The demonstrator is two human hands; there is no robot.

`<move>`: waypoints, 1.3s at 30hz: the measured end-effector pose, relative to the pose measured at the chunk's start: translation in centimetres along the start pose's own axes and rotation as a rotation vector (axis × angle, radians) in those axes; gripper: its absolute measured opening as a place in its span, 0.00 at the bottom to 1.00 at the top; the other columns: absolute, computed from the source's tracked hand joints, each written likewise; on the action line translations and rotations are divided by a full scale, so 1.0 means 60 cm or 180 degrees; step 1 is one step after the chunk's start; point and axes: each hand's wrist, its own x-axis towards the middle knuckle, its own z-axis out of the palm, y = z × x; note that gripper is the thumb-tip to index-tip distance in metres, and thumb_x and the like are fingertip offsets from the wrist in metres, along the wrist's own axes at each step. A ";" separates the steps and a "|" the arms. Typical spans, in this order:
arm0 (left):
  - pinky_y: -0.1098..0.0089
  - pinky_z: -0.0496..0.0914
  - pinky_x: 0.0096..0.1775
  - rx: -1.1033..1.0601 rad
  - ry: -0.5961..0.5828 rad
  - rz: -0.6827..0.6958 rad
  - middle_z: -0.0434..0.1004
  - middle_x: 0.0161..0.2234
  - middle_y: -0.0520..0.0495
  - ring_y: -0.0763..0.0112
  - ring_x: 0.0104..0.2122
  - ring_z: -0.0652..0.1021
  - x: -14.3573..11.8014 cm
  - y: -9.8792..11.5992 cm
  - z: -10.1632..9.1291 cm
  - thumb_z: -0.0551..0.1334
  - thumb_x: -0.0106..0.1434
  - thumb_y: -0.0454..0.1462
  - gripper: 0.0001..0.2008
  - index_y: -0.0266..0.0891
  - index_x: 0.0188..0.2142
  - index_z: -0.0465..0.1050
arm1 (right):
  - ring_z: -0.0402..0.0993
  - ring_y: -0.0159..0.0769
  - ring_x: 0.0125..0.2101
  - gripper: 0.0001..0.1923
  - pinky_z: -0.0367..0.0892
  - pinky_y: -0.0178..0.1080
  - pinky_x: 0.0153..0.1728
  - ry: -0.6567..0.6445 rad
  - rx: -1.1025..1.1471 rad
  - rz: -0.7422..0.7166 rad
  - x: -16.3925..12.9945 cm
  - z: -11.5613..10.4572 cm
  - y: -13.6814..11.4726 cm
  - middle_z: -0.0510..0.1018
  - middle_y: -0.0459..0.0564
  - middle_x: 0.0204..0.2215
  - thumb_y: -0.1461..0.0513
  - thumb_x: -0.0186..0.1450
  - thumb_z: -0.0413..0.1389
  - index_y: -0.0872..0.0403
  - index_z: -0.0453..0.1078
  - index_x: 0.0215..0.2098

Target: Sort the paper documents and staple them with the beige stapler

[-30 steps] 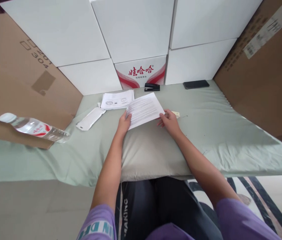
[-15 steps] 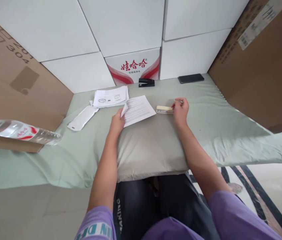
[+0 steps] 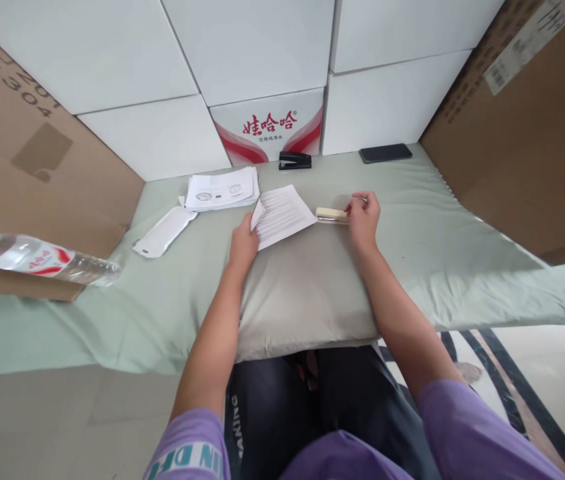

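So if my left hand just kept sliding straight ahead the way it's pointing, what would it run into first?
Your left hand points up and away along the printed sheet it already pinches at the corner. Beyond that, the stack of papers looks like the next thing in line, though depth is hard to judge.

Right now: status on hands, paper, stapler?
Left hand pinning printed sheet, corner lifted. Right hand gripping beige stapler beside sheet's edge. Nothing between them.

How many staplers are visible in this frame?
2. A black stapler sits at the back against the red-and-white box. A beige stapler lies beside the printed sheet, with the right hand on it. None seems hidden.
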 end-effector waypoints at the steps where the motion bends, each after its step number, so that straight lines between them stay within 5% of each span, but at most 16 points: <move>1: 0.59 0.73 0.51 -0.0017 0.0015 -0.0021 0.82 0.41 0.43 0.58 0.42 0.80 0.002 -0.002 -0.002 0.54 0.67 0.34 0.20 0.40 0.56 0.73 | 0.67 0.32 0.23 0.03 0.64 0.38 0.31 0.0004 -0.0002 0.0012 0.000 0.000 -0.001 0.70 0.40 0.22 0.60 0.64 0.53 0.49 0.64 0.37; 11: 0.60 0.73 0.51 0.0192 -0.0033 0.0000 0.82 0.42 0.43 0.59 0.43 0.80 0.006 -0.013 -0.012 0.53 0.69 0.36 0.19 0.39 0.56 0.73 | 0.67 0.32 0.23 0.04 0.64 0.37 0.30 -0.0009 0.0031 0.0088 0.004 0.000 -0.001 0.69 0.41 0.22 0.62 0.62 0.51 0.49 0.63 0.37; 17: 0.58 0.73 0.52 0.0493 -0.0210 -0.0265 0.82 0.45 0.37 0.51 0.47 0.80 0.006 0.000 -0.011 0.64 0.62 0.41 0.19 0.37 0.52 0.76 | 0.70 0.34 0.27 0.04 0.65 0.38 0.31 -0.0018 -0.0102 0.0115 0.006 0.000 0.002 0.69 0.42 0.24 0.59 0.65 0.50 0.49 0.62 0.38; 30: 0.57 0.73 0.53 -0.0033 -0.0100 -0.0428 0.82 0.46 0.40 0.55 0.47 0.80 0.019 -0.040 -0.004 0.61 0.61 0.37 0.22 0.37 0.55 0.74 | 0.67 0.32 0.24 0.05 0.64 0.37 0.29 -0.0045 0.0100 0.0139 0.008 0.000 0.003 0.70 0.42 0.23 0.58 0.63 0.53 0.49 0.63 0.37; 39: 0.58 0.72 0.53 0.0270 -0.0104 -0.0084 0.82 0.41 0.42 0.55 0.44 0.80 0.005 -0.012 -0.002 0.59 0.64 0.36 0.17 0.37 0.51 0.75 | 0.68 0.32 0.26 0.07 0.63 0.37 0.29 -0.0054 0.0062 0.0184 0.010 -0.001 0.006 0.69 0.42 0.24 0.56 0.64 0.53 0.49 0.63 0.38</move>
